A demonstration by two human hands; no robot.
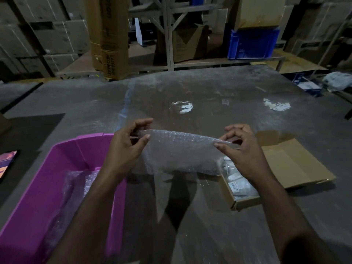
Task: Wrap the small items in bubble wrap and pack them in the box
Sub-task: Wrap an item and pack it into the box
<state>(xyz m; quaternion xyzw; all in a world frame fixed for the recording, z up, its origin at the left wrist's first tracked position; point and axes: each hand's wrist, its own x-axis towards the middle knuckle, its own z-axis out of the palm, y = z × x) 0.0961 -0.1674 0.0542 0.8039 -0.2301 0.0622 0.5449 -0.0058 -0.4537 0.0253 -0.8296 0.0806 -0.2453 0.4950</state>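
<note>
A sheet of bubble wrap (pixel 181 151) hangs stretched between my two hands above the grey table. My left hand (pixel 126 147) pinches its upper left corner between thumb and fingers. My right hand (pixel 241 149) pinches the upper right corner the same way. Below my right hand lies a shallow open cardboard box (pixel 297 164) with its lid flap laid back to the right. Several pale packaged items (pixel 241 184) lie in the box, partly hidden by my right wrist and the wrap.
A purple plastic tub (pixel 62 159) stands at the left and holds more bubble wrap (pixel 80 185). A phone (pixel 7 162) lies at the left table edge. Shelving with cartons and a blue crate (pixel 252 44) stands beyond the table (pixel 190 92).
</note>
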